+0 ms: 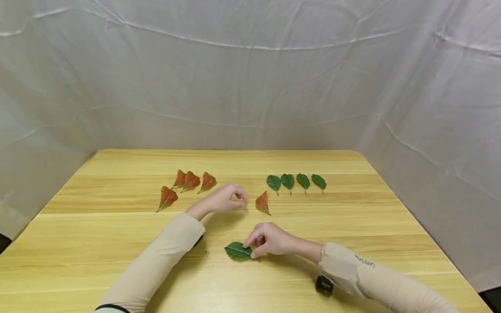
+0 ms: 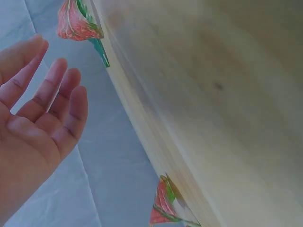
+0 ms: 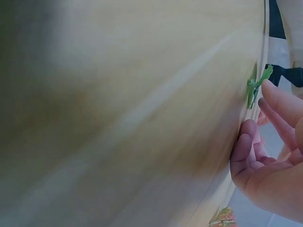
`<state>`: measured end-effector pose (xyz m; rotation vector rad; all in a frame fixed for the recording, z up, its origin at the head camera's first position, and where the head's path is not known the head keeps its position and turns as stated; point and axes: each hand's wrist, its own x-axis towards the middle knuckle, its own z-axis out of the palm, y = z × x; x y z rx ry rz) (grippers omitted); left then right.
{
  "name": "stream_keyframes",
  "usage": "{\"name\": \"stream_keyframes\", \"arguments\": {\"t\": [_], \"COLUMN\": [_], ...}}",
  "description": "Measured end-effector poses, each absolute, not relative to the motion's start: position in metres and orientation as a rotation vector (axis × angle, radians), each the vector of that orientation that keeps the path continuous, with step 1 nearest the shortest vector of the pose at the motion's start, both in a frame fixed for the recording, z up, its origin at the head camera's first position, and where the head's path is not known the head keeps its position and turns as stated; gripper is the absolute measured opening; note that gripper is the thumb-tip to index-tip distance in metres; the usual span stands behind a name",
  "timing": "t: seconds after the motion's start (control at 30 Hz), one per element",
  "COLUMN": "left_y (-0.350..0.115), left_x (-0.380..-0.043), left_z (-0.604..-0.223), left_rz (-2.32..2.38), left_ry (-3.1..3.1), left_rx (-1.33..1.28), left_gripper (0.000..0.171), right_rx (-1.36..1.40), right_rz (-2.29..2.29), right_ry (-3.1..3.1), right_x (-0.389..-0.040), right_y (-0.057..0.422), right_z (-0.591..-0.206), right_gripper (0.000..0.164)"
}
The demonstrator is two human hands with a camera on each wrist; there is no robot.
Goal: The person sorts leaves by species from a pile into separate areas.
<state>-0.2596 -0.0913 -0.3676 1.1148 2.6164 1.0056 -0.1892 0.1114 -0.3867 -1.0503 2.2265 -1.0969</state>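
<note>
Two hands are working over the light wooden table (image 1: 352,226), and the flat, serrated dark green leaf (image 1: 237,250) near the table's front middle is serving here as the landmark. The right hand (image 1: 270,240) is lying just to the right of that leaf, its fingertips (image 1: 250,243) curling down onto the leaf's right end, where the stem is; the thumb seems to be pinching from the near side. The right wrist view is showing only a green scrap beside loosely bent fingers (image 3: 279,106), so how firm the hold is cannot be told. The leaf's long axis is running left to right across the table, blade tip pointing left, away from the hand.

The left hand (image 1: 223,200) is hovering behind the green leaf and slightly left of it, fingers relaxed and holding nothing, as its wrist view confirms (image 2: 42,123). It is sitting nearer to the lone folded red leaf (image 1: 263,203), which is lying behind the green leaf and a little to its right, just beside the left fingertips without touching them.

Farther behind the green leaf and to its right, four green leaves (image 1: 296,181) are lining up in a row; behind and to its left, four red leaves (image 1: 188,184) are clustering. The right hand is plainly the nearer one to the green leaf.
</note>
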Motion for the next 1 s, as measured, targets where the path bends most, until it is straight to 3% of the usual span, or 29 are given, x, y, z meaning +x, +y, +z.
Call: {"name": "stream_keyframes", "arguments": {"t": [0.4, 1.0], "left_y": [-0.068, -0.048], "left_x": [-0.278, -0.298], "left_z": [-0.368, -0.373], "left_rz": [1.047, 0.964], "left_ry": [2.6, 2.408], "left_rx": [1.125, 1.217], "left_gripper": [0.016, 0.013], "right_rx": [-1.048, -1.11], "right_rz": [-0.996, -0.952], "right_ry": [2.268, 2.279], "right_x": [-0.189, -0.19], "right_y": [0.11, 0.109], "right_z": [-0.384, -0.384], "right_gripper": [0.02, 0.019]}}
